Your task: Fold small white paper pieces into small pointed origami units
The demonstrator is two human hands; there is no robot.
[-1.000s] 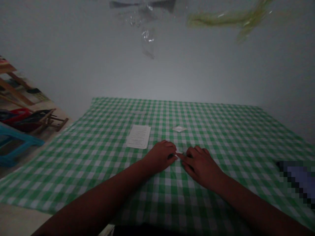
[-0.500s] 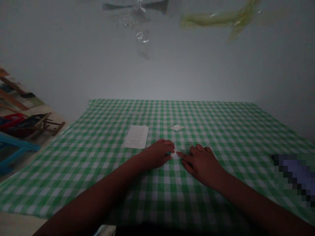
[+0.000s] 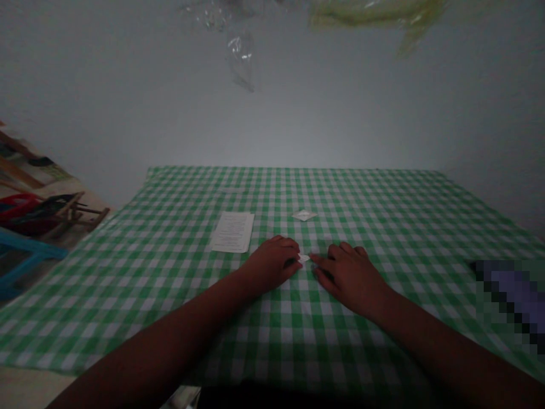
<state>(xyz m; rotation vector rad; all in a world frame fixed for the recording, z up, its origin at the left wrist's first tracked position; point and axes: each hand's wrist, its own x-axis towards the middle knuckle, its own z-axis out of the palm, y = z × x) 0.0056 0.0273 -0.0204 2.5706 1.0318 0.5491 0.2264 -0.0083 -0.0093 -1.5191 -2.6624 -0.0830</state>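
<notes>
Between my two hands lies a small white piece of folded paper (image 3: 304, 258), low on the checked cloth. My left hand (image 3: 275, 261) has its fingers and thumb closed on the paper's left end. From the right, my right hand (image 3: 351, 277) reaches in with its index fingertip at the paper's other edge; its thumb is apart below and the other fingers are loosely bent. Whether that fingertip touches the paper, I cannot tell. Beyond the hands sits a small diamond-shaped folded paper (image 3: 304, 215). A stack of printed sheets (image 3: 233, 232) rests to the left.
A green and white checked tablecloth (image 3: 255, 341) covers the table, which stands against a grey wall (image 3: 340, 113). At the right edge is a blurred-out dark object (image 3: 513, 295). Off the table's left side are a blue stool (image 3: 25, 255) and wooden furniture parts.
The view has tipped slightly downward. My right index finger has drawn back a little from the middle of the small paper to its right edge; my left hand keeps its place beside it.
</notes>
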